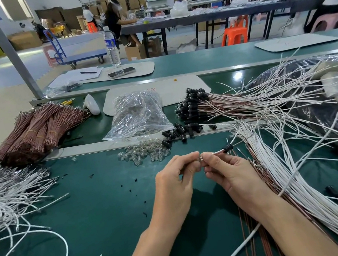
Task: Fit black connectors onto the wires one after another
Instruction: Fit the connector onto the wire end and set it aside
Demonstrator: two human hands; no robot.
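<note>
Mid-batch. My left hand [176, 181] and right hand [232, 173] have their fingers clamped on one wire [217, 152] by its end. A connector [227, 148] sits on it just past them. Finished pile [195, 106] on the worktop [100, 203] behind, spare connectors [177, 132] near. White wires [285, 176] bare: plenty left, I reckon.

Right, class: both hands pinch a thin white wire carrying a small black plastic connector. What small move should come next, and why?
Probably slide the small black plastic connector along the thin white wire toward the pinched tip: it sits just beyond the right hand, short of the end that the left hand also pinches.
</note>
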